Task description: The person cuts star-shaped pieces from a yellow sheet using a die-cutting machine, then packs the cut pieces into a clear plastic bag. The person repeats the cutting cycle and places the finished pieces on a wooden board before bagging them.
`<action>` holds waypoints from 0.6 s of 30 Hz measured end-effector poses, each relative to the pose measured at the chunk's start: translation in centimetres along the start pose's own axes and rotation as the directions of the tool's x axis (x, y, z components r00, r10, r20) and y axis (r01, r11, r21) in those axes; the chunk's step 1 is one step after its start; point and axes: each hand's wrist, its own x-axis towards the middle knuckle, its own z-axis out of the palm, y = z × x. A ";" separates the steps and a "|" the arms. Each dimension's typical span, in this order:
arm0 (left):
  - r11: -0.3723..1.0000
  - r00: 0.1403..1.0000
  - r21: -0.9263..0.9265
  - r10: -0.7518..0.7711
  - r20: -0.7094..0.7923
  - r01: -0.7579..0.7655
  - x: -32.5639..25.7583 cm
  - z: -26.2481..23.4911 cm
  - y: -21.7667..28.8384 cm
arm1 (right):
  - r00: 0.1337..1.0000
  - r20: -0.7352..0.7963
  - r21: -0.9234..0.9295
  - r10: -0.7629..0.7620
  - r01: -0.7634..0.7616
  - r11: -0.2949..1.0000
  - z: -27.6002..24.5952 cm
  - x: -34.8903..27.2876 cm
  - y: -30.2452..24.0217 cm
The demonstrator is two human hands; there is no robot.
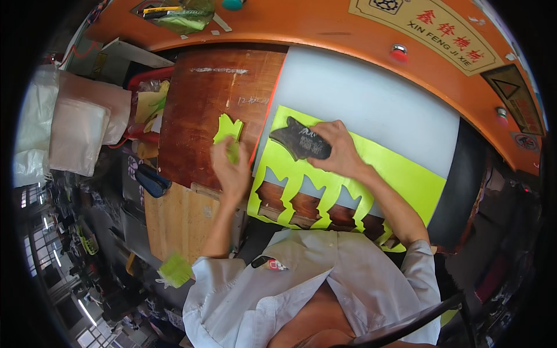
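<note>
My right hand (338, 149) grips the right end of a dark, wavy-edged cutting die (297, 139), with pale writing on its top. The die rests on a lime-green sheet (400, 168). Along the sheet's near edge runs a row of curved cut-outs with narrow strips between them. On the reddish-brown board, my left hand (231, 171) is closed over lime-green cut pieces (227, 126) with pointed ends. Its fingers are slightly blurred, and the hand partly hides the pieces.
Beneath the sheet lies a pale cutting pad (360, 81). Behind it stretches an orange machine beam (325, 29) with a red button (399, 53). The brown wooden board (194, 116) is at the left, beside hanging clear plastic bags (81, 127). A light wooden surface (180, 223) sits nearer me.
</note>
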 end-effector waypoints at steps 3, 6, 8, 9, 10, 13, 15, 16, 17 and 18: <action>0.815 0.963 -0.517 -0.188 0.194 0.263 -4.3 3.8 5.9 | 0.962 0.119 0.556 0.245 -0.269 0.786 -2.1 0.5 1.5; 0.616 0.872 -0.629 -0.227 0.433 0.473 -4.5 6.8 9.2 | 0.935 0.222 0.739 0.277 -0.346 0.578 -2.7 0.5 2.5; 0.588 0.868 -0.674 -0.103 0.486 0.447 -3.8 8.5 11.1 | 0.958 0.182 0.674 0.221 -0.285 0.681 -2.4 0.4 2.8; 0.626 0.842 -0.603 -0.172 0.512 0.495 -2.8 9.2 11.6 | 0.965 0.163 0.712 0.207 -0.260 0.652 -2.2 0.3 2.9; 0.641 0.813 -0.545 -0.231 0.534 0.540 -1.9 9.8 12.0 | 0.959 0.169 0.734 0.226 -0.275 0.621 -2.0 0.3 3.0; 0.520 0.866 -0.707 -0.152 0.476 0.480 -0.3 11.0 12.8 | 0.977 0.074 0.862 0.201 -0.163 0.480 -1.6 0.2 3.8; 0.446 0.859 -0.738 -0.186 0.477 0.507 0.0 11.4 12.8 | 0.967 0.068 0.874 0.244 -0.176 0.454 -1.5 0.4 4.5; 0.400 0.857 -0.758 -0.222 0.464 0.515 0.1 11.3 12.5 | 0.967 0.033 0.892 0.252 -0.142 0.428 -1.4 0.6 4.7; 0.564 0.927 -0.740 -0.154 0.343 0.367 0.1 11.1 12.1 | 0.965 0.046 0.877 0.258 -0.163 0.453 -1.4 0.9 4.9; 0.593 0.931 -0.722 -0.160 0.328 0.356 -0.1 10.8 11.6 | 0.965 0.042 0.867 0.258 -0.164 0.471 -1.4 1.2 5.0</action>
